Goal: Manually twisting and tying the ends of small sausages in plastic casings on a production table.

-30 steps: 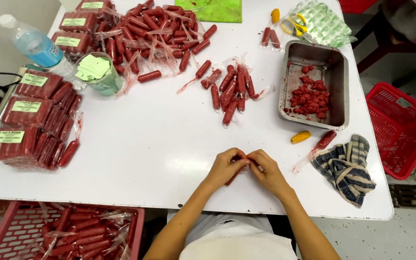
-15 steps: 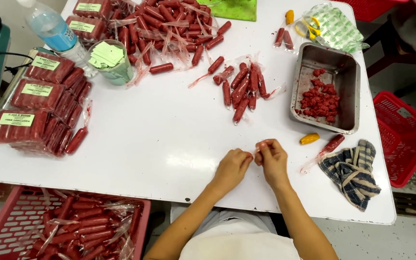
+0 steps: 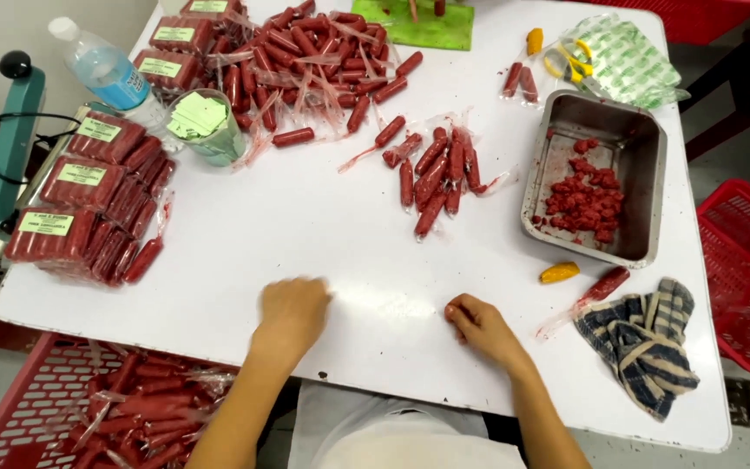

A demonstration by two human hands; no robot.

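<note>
My left hand (image 3: 292, 314) lies on the white table (image 3: 305, 234) near its front edge, blurred by motion; what its fingers hold is not clear. About a hand's width to the right rests my right hand (image 3: 477, 326), fingers curled in, with nothing visible in them. A small pile of red sausages (image 3: 436, 169) in clear wrappers lies further back, in front of both hands. A single wrapped sausage (image 3: 605, 284) and a small orange piece (image 3: 559, 273) lie to the right of my right hand.
A metal tray (image 3: 644, 130) with red bits stands at the right, a striped cloth (image 3: 644, 339) below it. Sealed sausage packs (image 3: 88, 200) are stacked on the left, a big loose heap (image 3: 305, 52) at the back. Red crates (image 3: 10, 417) (image 3: 748, 269) flank the table.
My hands were together on one sausage near the table's front edge. They have parted: the left hand swung left, the right stayed put. The sausage is no longer seen between them.
</note>
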